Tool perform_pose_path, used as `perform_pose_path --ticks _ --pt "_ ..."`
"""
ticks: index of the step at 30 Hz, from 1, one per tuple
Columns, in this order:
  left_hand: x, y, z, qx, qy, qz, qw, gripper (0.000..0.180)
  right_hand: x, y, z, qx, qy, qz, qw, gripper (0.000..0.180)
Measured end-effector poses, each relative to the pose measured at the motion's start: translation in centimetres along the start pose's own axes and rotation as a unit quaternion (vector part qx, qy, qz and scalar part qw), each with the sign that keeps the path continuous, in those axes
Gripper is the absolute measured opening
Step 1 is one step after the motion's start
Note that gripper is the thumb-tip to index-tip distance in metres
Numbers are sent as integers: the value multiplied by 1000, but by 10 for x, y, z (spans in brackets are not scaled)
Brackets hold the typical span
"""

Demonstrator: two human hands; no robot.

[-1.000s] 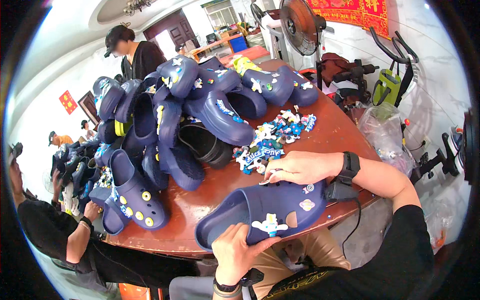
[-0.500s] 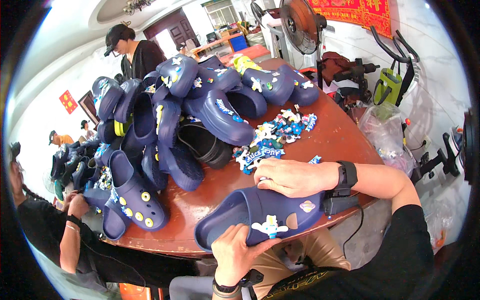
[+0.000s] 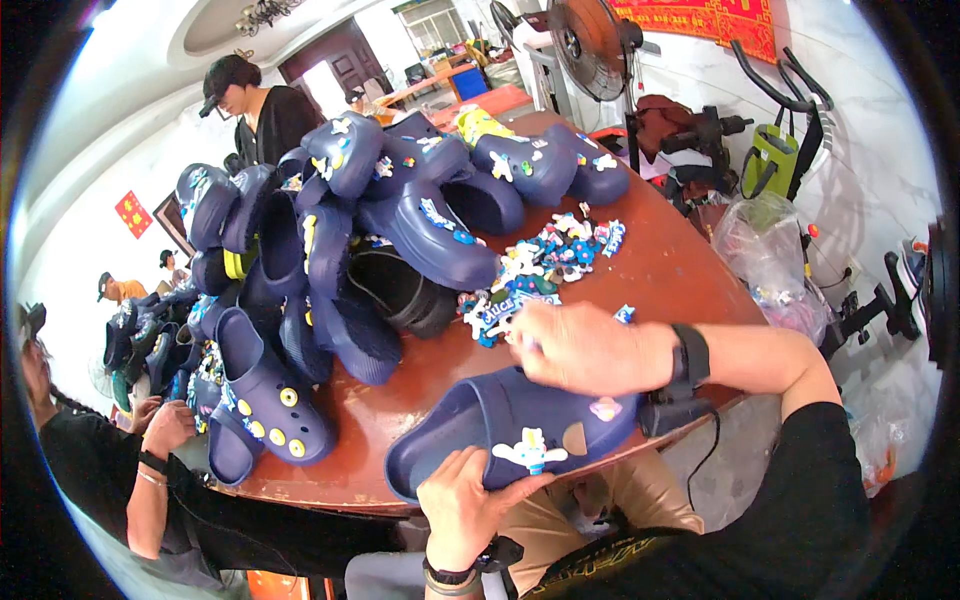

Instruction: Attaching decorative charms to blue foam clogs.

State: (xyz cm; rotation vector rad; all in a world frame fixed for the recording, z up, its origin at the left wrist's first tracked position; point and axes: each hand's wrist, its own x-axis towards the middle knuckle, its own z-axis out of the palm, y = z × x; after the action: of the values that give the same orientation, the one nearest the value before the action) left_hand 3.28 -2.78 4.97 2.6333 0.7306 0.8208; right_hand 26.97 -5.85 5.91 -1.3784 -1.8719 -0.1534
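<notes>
A navy clog point(image 3: 515, 400) rests at the table's near edge, its heel to the left and toe to the right. My left hand point(image 3: 465, 505) grips its near side, thumb along the rim. Beside that thumb, a white-and-blue character charm point(image 3: 530, 452) sits on the upper. A small pink and yellow charm point(image 3: 606, 409) is farther toward the toe. My right hand point(image 3: 590, 350) is above the clog's far side, blurred, with fingers curled; what they hold is hidden. Just beyond it lies a loose heap of shoe charms point(image 3: 560, 255), white, blue and green.
Many navy clogs point(image 3: 430, 235) are piled on the reddish-brown table point(image 3: 670, 260), with a black clog point(image 3: 400, 290) among them. A dark device point(image 3: 672, 412) with a cable is by my right wrist. Co-workers point(image 3: 270, 120) are at the left and behind the pile.
My right hand has lifted off the clog's upper and moved slightly up, its fingers curling more. My left hand stays on the clog. The view has shifted slightly.
</notes>
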Motion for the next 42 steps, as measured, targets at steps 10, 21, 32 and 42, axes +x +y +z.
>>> perform_pose_path --ticks 10,21,32,42 --pt "13 -11 19 -1 96 -10 995 53 13 69 -21 62 -126 120 983 35" --pt "11 -5 12 26 76 -39 996 46 -8 47 -57 179 -303 19 936 54" --pt "12 -13 19 9 110 4 994 57 -27 43 -28 30 -116 22 993 31" --pt "11 -7 13 -6 52 -57 997 43 -24 44 -29 61 -125 -19 990 43"
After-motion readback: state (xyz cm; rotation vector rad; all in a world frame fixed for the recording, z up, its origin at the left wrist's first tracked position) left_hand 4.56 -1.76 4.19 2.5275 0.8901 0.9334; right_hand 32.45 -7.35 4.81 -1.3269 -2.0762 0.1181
